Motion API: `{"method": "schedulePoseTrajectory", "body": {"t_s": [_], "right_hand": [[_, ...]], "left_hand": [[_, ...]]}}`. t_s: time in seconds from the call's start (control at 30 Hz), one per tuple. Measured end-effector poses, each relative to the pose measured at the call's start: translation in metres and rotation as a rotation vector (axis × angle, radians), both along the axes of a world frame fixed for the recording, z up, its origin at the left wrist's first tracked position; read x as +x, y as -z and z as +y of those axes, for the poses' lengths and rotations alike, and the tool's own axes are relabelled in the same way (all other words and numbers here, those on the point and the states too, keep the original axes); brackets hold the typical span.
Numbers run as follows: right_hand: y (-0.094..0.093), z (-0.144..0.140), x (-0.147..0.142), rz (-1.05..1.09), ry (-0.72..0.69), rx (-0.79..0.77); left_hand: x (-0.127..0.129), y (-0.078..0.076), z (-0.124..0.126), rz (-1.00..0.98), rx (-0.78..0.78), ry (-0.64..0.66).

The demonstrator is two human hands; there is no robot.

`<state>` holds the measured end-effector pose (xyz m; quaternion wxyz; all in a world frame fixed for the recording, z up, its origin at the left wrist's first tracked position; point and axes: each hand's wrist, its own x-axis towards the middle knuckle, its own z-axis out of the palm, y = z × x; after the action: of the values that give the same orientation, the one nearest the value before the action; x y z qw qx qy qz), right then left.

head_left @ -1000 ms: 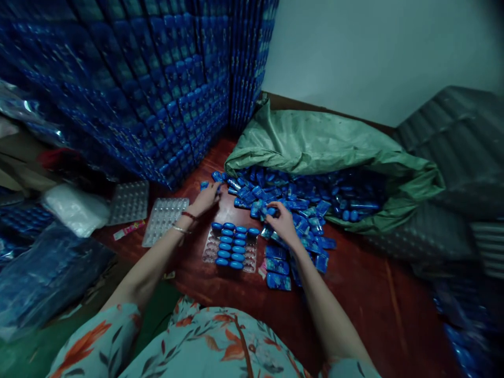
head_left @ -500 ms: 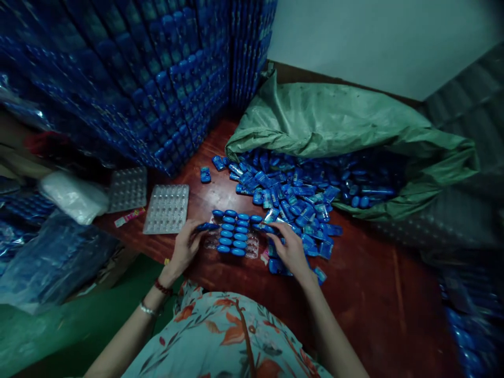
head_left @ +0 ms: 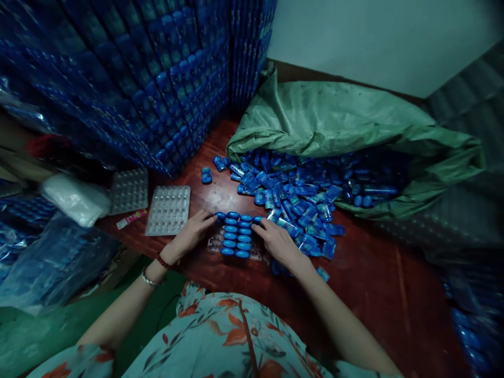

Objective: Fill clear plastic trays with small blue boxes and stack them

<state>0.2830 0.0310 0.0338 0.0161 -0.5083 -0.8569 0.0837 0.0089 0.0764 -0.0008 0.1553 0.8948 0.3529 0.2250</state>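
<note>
Both hands rest on a clear tray (head_left: 235, 237) on the red worktop (head_left: 370, 294). Left hand (head_left: 192, 233) and right hand (head_left: 275, 240) pinch blue packets into its top row, steadying it; loose packets (head_left: 291, 197) spill nearby from a green sack (head_left: 334, 121).

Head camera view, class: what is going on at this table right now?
A person in a floral top works with both bare hands at a clear plastic tray partly filled with rows of small blue cases. The left hand touches the tray's near-left end and the right hand its right end, each at a blue case. A loose pile of blue cases spills from a green sack beside it. Two empty trays lie to the left.
</note>
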Motion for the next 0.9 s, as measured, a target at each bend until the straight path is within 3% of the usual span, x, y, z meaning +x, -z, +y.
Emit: {"method": "schedulePoseTrajectory", "body": {"t_s": [0.2,0.33,0.47,0.63,0.77,0.83,0.9], "right_hand": [[-0.001,0.0,-0.001,0.064,0.076,-0.006],[0.008,-0.005,-0.001,0.118,0.162,0.065],[0.015,-0.008,-0.005,0.088,0.145,0.229],[0.014,-0.009,-0.009,0.094,0.141,0.288],[0.002,-0.003,-0.003,0.104,0.116,0.203],[-0.006,0.011,0.003,0.139,0.121,0.123],[-0.011,0.036,0.006,0.138,0.155,0.068]], "left_hand": [[0.008,-0.01,-0.006,0.194,0.12,0.015],[0.014,0.002,-0.016,0.173,0.237,-0.06],[0.019,0.017,-0.019,0.032,0.287,-0.076],[0.019,0.02,-0.01,-0.016,0.244,-0.059],[0.015,0.011,-0.004,-0.028,0.178,-0.034],[0.013,0.004,0.008,-0.066,0.106,-0.092],[0.012,-0.005,0.031,-0.108,0.026,-0.238]]}}
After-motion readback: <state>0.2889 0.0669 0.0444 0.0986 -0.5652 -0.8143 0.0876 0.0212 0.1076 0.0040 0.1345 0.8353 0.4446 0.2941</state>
